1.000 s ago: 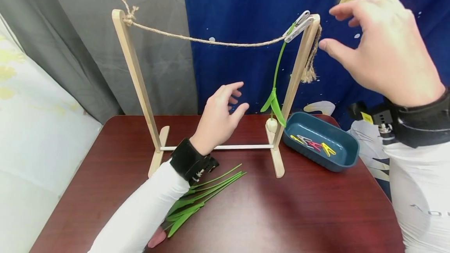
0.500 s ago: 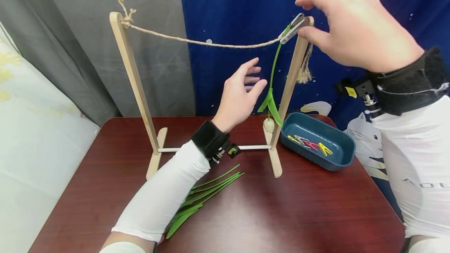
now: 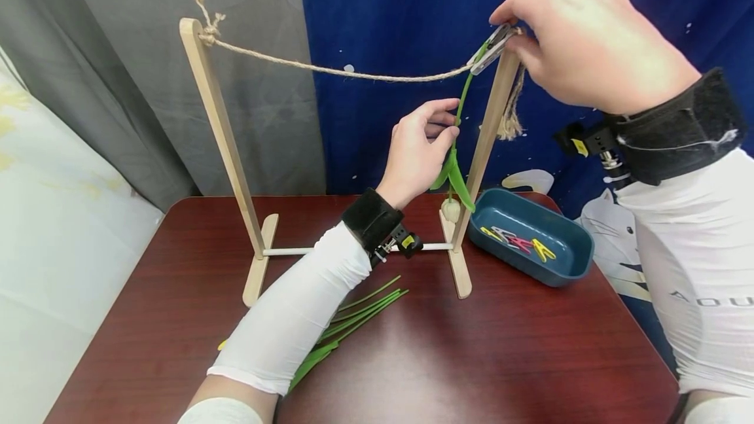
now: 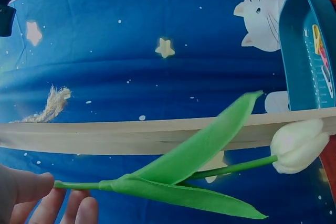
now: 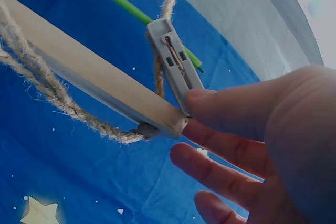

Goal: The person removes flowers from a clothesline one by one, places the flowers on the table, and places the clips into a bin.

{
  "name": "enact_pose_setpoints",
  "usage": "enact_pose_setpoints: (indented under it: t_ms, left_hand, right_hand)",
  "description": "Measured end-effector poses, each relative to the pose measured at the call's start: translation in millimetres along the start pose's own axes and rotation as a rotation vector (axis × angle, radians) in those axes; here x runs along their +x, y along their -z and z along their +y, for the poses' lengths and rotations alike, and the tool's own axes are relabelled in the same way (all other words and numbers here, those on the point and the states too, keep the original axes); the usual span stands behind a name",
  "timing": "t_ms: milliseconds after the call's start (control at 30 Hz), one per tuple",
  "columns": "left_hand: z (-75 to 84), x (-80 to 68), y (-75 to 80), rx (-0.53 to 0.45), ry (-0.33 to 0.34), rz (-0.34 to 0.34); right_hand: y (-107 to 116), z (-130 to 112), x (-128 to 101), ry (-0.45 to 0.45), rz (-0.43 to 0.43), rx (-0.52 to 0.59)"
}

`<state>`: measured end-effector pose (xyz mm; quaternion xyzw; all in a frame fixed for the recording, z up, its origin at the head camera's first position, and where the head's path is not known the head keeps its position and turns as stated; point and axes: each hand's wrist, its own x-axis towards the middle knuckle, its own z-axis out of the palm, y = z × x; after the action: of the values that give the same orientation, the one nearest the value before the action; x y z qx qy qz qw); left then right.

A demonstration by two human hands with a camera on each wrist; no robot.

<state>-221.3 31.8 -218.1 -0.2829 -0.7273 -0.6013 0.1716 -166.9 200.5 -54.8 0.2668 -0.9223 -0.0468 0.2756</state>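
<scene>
A wooden rack [image 3: 220, 129] carries a twine line [image 3: 353, 73]. At the top of its right post, a grey clothespin [image 3: 491, 50] clips a white tulip [image 3: 451, 210] to the line, and the tulip hangs head down. My right hand [image 3: 511, 30] pinches the clothespin's tail end. My left hand [image 3: 449, 126] pinches the green stem [image 3: 464, 100] halfway down. The left wrist view shows the tulip [image 4: 296, 145], its leaves [image 4: 199, 148] and my left hand [image 4: 47, 192] at the stem. In the right wrist view my right hand [image 5: 191, 124] has its thumb on the clothespin [image 5: 173, 64].
A teal tray [image 3: 580, 247] holding several coloured clothespins [image 3: 518, 241] sits on the table right of the rack. Several green stems [image 3: 359, 313] lie under my left forearm. Blue starred cloth and a grey curtain hang behind the dark red table [image 3: 471, 358].
My left hand rose from near the rack's base and took hold of the hanging stem. My right hand moved left to the post top and gripped the clothespin.
</scene>
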Motion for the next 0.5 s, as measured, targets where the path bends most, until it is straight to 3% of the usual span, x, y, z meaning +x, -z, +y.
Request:
enact_pose_setpoints:
  t_ms: [500]
  left_hand:
    - [1.3,0.4,-2.3,0.009,-0.011,0.019]
  right_hand:
    - [-1.7,1.2,-2.1,0.020,0.045,0.005]
